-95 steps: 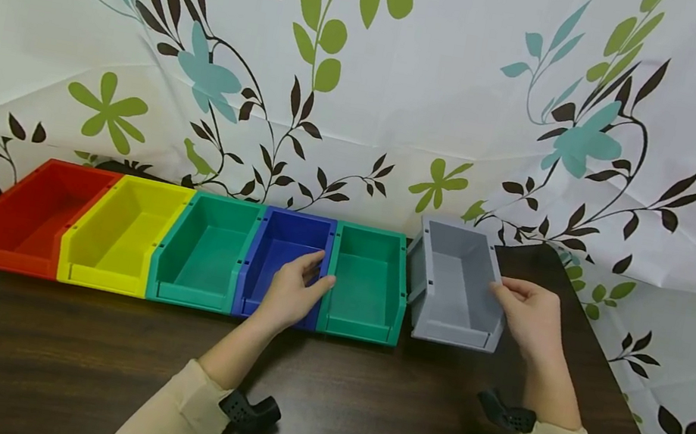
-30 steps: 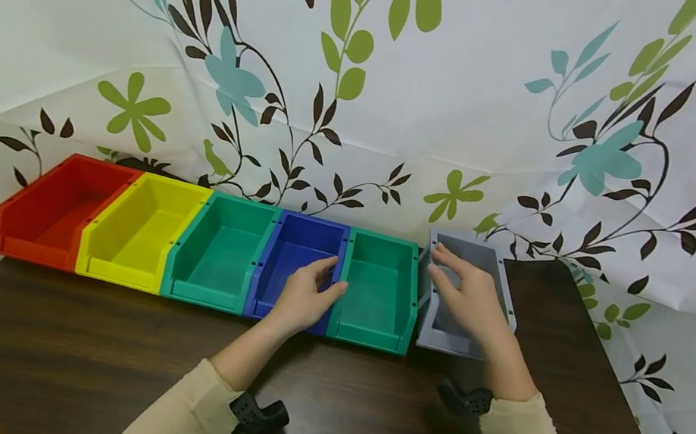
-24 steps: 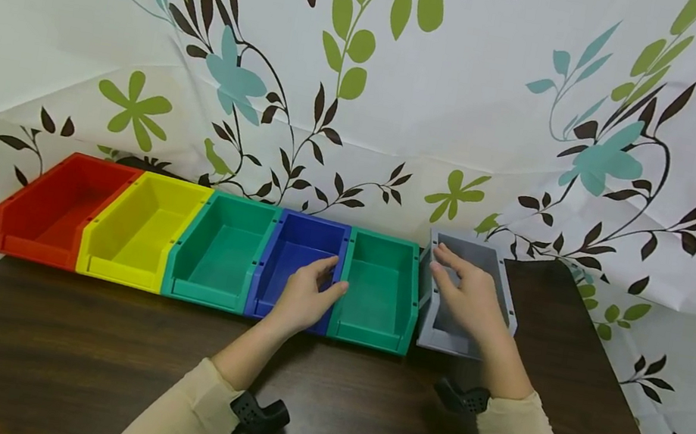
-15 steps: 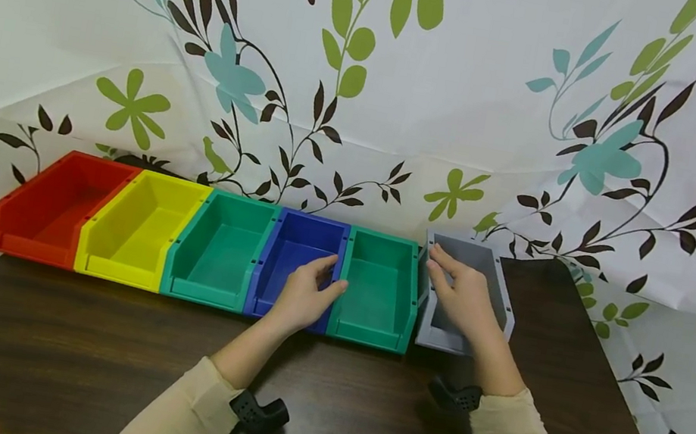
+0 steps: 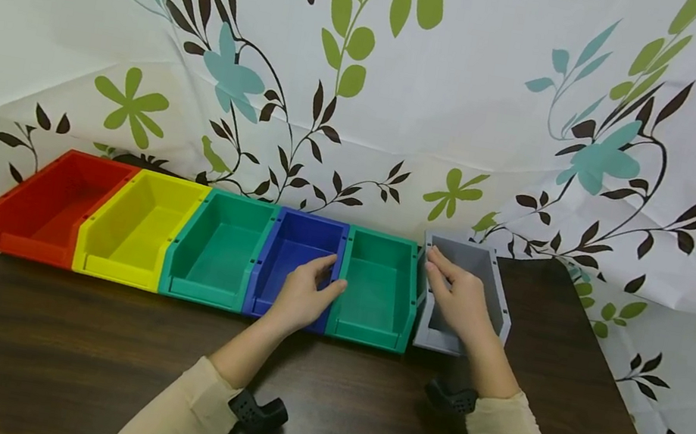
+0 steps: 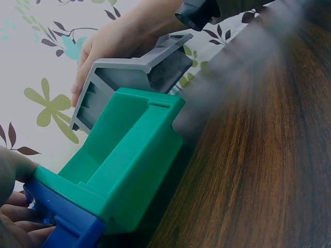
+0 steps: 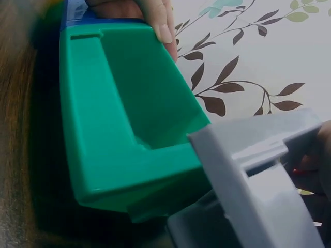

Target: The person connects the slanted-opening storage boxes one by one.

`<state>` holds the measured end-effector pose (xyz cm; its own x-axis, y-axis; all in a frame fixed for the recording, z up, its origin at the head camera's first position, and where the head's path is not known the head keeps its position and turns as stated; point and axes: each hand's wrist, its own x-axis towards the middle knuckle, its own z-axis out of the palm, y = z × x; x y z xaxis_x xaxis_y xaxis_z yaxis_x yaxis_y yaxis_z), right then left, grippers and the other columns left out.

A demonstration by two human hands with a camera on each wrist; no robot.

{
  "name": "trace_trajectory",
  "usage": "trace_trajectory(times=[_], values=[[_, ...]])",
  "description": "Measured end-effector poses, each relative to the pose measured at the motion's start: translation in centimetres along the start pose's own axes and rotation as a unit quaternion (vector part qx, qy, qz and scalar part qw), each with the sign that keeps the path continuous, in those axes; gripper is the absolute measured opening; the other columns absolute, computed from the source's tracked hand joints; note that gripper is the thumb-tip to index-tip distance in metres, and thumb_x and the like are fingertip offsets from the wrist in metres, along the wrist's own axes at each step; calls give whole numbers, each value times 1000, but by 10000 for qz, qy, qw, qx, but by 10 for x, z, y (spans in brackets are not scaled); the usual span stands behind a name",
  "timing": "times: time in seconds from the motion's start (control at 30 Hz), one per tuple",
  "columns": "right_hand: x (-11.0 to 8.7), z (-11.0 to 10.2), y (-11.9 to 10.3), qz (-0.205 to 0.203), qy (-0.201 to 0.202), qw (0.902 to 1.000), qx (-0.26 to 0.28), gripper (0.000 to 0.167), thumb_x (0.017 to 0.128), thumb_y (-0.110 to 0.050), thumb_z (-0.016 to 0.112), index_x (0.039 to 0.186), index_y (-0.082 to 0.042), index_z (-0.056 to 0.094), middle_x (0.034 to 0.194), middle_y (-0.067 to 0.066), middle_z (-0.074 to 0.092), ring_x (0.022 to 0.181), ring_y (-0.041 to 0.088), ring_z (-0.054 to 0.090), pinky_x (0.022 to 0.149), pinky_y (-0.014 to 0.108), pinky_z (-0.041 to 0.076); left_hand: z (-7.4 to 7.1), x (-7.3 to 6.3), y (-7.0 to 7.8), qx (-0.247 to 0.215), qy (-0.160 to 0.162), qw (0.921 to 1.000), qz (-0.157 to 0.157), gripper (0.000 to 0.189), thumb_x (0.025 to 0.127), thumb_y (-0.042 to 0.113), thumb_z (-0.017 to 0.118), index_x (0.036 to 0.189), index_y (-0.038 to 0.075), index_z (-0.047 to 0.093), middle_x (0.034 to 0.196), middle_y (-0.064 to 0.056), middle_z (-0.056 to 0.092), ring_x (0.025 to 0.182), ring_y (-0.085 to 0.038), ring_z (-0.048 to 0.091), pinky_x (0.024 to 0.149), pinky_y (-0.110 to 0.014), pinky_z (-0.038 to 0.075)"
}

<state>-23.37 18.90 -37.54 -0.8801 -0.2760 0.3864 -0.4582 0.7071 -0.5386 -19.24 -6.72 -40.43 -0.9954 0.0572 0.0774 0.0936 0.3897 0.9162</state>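
Observation:
In the head view a row of plastic storage bins runs along the table's back. My left hand (image 5: pixel 300 297) grips where the blue bin (image 5: pixel 299 239) and the right-hand green bin (image 5: pixel 370 309) meet, fingers on the blue side, thumb toward the green. At the row's right end is the grey bin (image 5: pixel 485 267), its left wall held by my right hand (image 5: pixel 461 305) over the rim. A narrow gap separates it from the green bin. In the left wrist view the grey bin (image 6: pixel 124 64) leans beside the green bin (image 6: pixel 134 150). Only part of the right hand (image 7: pixel 320 155) shows in the right wrist view.
Further left, against one another, stand a red bin (image 5: pixel 54 214), a yellow bin (image 5: pixel 138 232) and another green bin (image 5: pixel 221 249). Behind them hangs a leaf-patterned cloth (image 5: pixel 381 100). The dark wooden table (image 5: pixel 56 352) extends in front, its right edge slanting past the grey bin.
Over about three seconds my right hand has moved from the grey bin's right wall to its left wall. The grey bin has shifted slightly toward the green one. My left hand keeps its grip.

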Motion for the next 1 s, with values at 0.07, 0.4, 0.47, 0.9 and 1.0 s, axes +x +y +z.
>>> trace_trajectory(times=[0.07,0.4,0.47,0.9,1.0], values=[[-1,2,1,44,40,10000,77,39,98,-21,52,131,-2,54,135,12,53,120,30,55,74,38,50,0,0,-1,-10,-5,10000,-13,54,91,22,62,139,2,45,139,-20,49,128,-33,49,104,-45,42],[-4,7,6,724,-193,9947,699,44,97,-31,52,135,-10,52,136,9,54,112,23,60,75,22,51,0,-1,-1,5,-10,10000,-38,54,92,23,61,139,3,45,140,-19,48,128,-33,48,104,-46,42],[-5,8,7,812,-253,9936,745,44,97,-31,51,137,-10,51,136,10,54,111,24,60,77,25,51,0,-1,0,15,-12,10000,-34,54,92,23,61,140,4,45,140,-19,48,128,-33,48,104,-46,42],[-4,9,16,1114,-813,9785,1537,49,97,-30,51,142,-11,44,138,17,52,88,20,61,73,28,53,-1,0,-1,17,-57,10000,1,55,92,24,61,140,4,44,141,-18,48,129,-33,48,104,-45,42],[-2,5,18,1354,-1067,9671,1870,51,96,-31,53,143,-14,42,136,17,53,73,16,53,68,27,52,-1,-1,-1,11,-73,10000,9,55,92,24,61,140,3,44,141,-19,47,129,-33,48,104,-45,42]])
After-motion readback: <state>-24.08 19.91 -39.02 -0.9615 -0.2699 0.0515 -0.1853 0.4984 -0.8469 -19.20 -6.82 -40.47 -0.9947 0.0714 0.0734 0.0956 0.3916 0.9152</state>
